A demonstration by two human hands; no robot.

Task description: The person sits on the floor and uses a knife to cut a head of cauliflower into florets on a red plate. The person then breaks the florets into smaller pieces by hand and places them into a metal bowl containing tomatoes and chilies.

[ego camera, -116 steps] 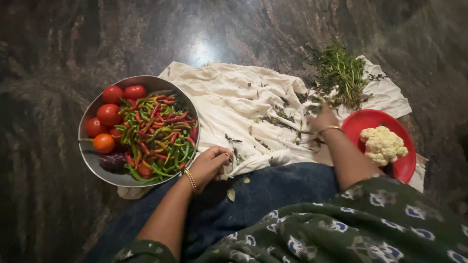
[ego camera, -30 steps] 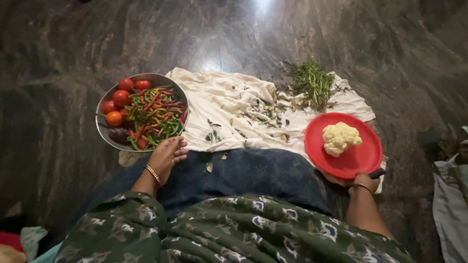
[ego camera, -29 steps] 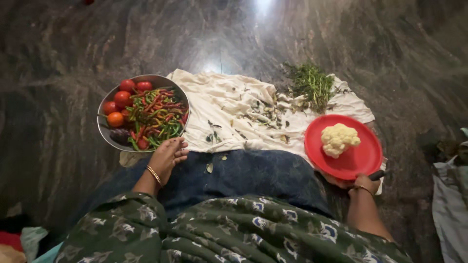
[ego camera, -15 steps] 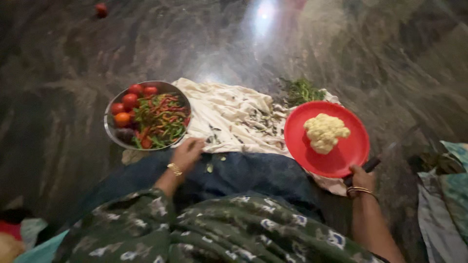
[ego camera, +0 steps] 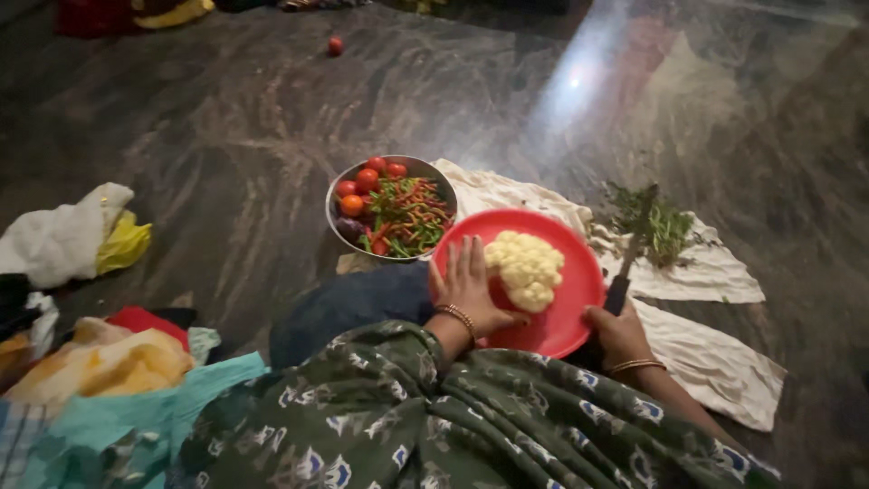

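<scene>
- Two hands were busy with one red plate, low over the person's lap.
- The left hand lay flat and open on the plate, fingers spread. Its fingertips were just beside a white cauliflower, maybe touching it.
- The cauliflower sat on the plate between the two hands, nearer the left one.
- The right hand was at the plate's far edge, on the right side. It looked closed around the dark handle of a knife. The blade pointed up and away from the hand. I could not tell if this hand also gripped the plate's rim.
- Just past the left hand stood a steel bowl with red tomatoes and red and green chillies.
- Past the right hand lay a bunch of greens on a white cloth. The cloth was spread on the dark stone floor.
- Far ahead of both hands, one small tomato lay alone on the floor.
- Well off to the left of the left hand lay a pile of bags and cloths.
- The step in hand seemed to be steadying the plate with the cauliflower on it.
- I think any move with the plate would need it kept level, so the cauliflower does not roll off. The knife tip would need to stay away from the left fingers.
</scene>
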